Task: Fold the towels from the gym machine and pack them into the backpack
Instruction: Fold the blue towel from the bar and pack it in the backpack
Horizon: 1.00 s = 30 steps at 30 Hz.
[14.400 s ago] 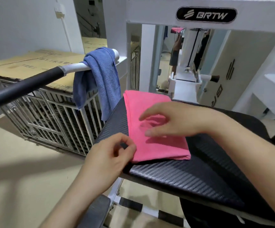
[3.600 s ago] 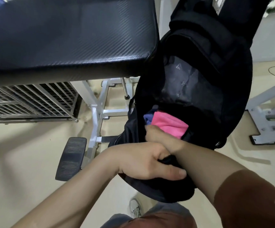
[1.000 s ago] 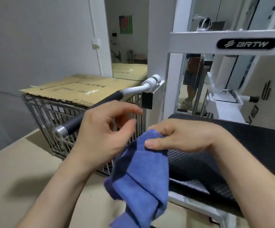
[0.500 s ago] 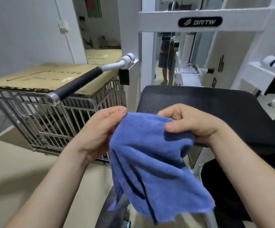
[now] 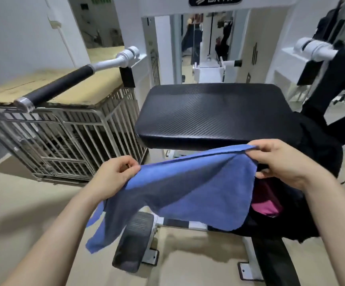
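Your left hand (image 5: pixel 115 174) and right hand (image 5: pixel 281 162) now pinch the blue towel (image 5: pixel 188 188) by its top corners, spread where it was bunched, just near of the counter (image 5: pixel 215 112): folding can start. The pink towel (image 5: pixel 264 205) seemingly sits inside the backpack (image 5: pixel 320 153).

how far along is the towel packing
Done: the pink towel sits in the backpack. In hand: the left hand and right hand pinch the top edge of the blue towel, holding it spread and unfolded in the air. Left: fold it and pack it too.
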Each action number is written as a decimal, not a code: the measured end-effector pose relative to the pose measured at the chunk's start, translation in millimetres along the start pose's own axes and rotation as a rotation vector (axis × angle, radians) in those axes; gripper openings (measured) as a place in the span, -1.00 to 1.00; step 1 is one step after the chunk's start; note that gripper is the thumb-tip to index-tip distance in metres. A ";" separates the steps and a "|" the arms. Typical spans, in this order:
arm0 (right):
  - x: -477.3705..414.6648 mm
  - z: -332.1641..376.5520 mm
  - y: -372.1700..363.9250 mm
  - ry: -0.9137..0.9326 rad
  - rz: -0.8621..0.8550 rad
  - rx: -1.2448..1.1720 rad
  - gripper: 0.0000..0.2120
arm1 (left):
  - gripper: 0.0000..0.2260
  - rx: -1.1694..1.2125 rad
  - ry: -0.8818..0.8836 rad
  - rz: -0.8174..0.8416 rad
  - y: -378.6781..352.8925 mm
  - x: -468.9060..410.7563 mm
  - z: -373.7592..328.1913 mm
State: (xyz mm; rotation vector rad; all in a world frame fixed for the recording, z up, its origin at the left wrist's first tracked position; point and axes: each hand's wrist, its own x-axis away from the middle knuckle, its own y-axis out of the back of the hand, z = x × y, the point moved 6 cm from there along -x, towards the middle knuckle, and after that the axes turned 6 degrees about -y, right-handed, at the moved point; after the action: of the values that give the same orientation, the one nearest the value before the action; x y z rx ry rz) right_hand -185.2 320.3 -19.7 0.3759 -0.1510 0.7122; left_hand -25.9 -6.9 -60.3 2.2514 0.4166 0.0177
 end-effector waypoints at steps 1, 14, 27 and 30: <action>4.3 -8.8 8.9 -0.033 -0.059 -0.061 -0.70 | -0.83 0.077 0.033 0.080 -9.3 4.3 -6.0; -7.0 -18.5 99.7 0.145 -0.668 -0.425 -0.74 | -0.71 -0.104 0.009 -0.585 46.3 -2.9 -68.1; -99.9 48.5 158.9 0.043 -1.068 0.510 -0.66 | -0.88 -0.287 0.004 -0.585 94.1 -162.3 -40.7; -125.0 51.0 175.8 -0.049 -1.121 0.567 -0.66 | -0.90 -0.297 -0.042 -0.497 90.4 -208.1 -35.4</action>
State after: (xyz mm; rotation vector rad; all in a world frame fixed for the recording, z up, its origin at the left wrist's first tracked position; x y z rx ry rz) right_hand -395.7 346.4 44.7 0.9142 0.2244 -0.3879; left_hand -201.5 -98.2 55.9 1.8059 0.8791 -0.2117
